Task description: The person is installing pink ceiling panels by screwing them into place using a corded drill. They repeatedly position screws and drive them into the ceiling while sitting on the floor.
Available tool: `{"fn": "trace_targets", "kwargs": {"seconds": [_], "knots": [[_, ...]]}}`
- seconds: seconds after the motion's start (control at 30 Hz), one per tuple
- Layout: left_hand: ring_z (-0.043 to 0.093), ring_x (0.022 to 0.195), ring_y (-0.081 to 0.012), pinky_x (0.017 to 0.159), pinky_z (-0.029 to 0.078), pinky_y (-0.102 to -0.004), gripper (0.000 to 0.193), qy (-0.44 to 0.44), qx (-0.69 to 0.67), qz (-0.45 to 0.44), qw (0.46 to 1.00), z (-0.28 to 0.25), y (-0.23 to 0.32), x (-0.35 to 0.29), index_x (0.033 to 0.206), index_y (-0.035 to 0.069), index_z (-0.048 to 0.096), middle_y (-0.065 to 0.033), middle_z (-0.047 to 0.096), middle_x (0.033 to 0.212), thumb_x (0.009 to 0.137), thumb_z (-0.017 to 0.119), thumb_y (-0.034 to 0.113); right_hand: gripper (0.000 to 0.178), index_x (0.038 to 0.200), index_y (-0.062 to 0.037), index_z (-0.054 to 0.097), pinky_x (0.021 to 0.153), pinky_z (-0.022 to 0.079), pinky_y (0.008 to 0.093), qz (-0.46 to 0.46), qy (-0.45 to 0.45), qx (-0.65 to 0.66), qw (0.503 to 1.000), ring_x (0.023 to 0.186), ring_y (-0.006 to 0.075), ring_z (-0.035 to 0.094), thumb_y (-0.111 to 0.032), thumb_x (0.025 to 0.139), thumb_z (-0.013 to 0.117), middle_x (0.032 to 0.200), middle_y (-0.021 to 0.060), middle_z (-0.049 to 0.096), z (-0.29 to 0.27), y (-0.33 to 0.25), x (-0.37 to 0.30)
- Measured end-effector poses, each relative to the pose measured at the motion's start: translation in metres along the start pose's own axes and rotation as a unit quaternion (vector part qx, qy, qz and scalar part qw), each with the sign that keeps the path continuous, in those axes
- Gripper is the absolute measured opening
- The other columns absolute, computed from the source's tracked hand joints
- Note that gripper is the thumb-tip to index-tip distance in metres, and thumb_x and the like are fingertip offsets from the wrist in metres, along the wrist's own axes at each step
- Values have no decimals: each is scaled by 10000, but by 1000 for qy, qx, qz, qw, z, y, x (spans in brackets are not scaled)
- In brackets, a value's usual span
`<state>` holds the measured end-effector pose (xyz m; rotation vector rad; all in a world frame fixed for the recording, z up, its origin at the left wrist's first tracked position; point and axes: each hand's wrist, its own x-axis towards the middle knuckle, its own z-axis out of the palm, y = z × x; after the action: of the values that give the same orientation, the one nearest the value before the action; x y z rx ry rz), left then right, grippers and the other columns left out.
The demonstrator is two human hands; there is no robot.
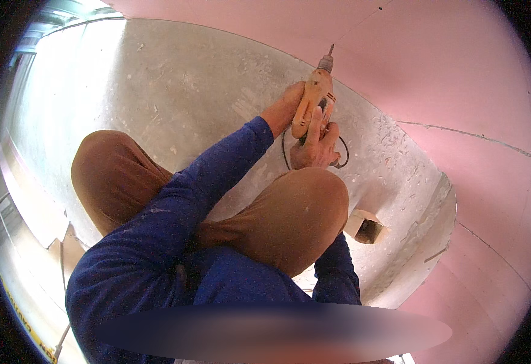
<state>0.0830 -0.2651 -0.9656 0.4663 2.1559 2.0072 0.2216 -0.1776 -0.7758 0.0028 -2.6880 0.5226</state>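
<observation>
A dusty orange corded power drill (pixel 315 100) is in both my hands, its bit pointing away from me at the lower edge of a pink wall panel (pixel 435 67). My left hand (pixel 291 100) grips the drill's body from the left, its fingertips hidden behind the casing. At the rear end, my right hand (pixel 319 145) is closed around the handle, with one finger stretched along the casing. The bit's tip shows against the pink board; whether it touches cannot be made out. A dark cord loops below the drill, around my right hand.
An open cardboard box (pixel 367 228) stands on the dusty grey floor (pixel 180 79) to the right of my bent knee (pixel 302 212). Pink panels with seams curve along the right side. Pale boards (pixel 32 206) and a yellow printed strip (pixel 26 324) lie at the far left.
</observation>
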Motion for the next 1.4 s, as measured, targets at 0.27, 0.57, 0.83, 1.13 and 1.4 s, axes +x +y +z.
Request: {"fn": "trace_targets", "kwargs": {"seconds": [0.27,0.57,0.83,1.13,1.4], "knots": [[700,1083,-203,959,602,-365,309,-16,-358,-131,925,0,9,11,1344,115,629,-85,719,1227,1148,487,306,968,1614,-267,527,812,518,515,-35,11,18,999,1079,412,688,57,745,802,1286,205,525,0,4,8],[690,993,-161,857,593,-319,260,81,59,140,985,-7,75,-5,1204,35,621,-97,701,1090,994,754,112,966,1606,-274,534,795,538,508,-20,4,-5,1000,1093,398,701,18,733,826,1268,196,537,1,3,11],[571,1372,-227,1193,446,-344,467,-86,-176,-11,981,-10,44,0,1518,86,477,-103,624,1441,1072,615,112,994,1621,-290,512,815,543,508,-13,-10,-10,1000,1125,422,694,5,727,833,1337,199,519,0,4,9],[564,1387,-226,1197,450,-364,472,-48,-161,-10,986,-17,105,-13,1529,82,477,-96,621,1452,1076,608,97,945,1605,-278,534,882,555,523,-35,-29,-21,999,1074,428,671,-4,745,814,1251,203,522,-6,10,13],[580,1373,-256,1186,467,-380,420,-30,-20,41,999,-10,79,-11,1500,104,524,-110,619,1450,1085,574,138,897,1583,-281,564,860,554,505,-39,-22,-29,999,1061,403,674,-21,761,812,1246,191,538,-4,9,11]]}}
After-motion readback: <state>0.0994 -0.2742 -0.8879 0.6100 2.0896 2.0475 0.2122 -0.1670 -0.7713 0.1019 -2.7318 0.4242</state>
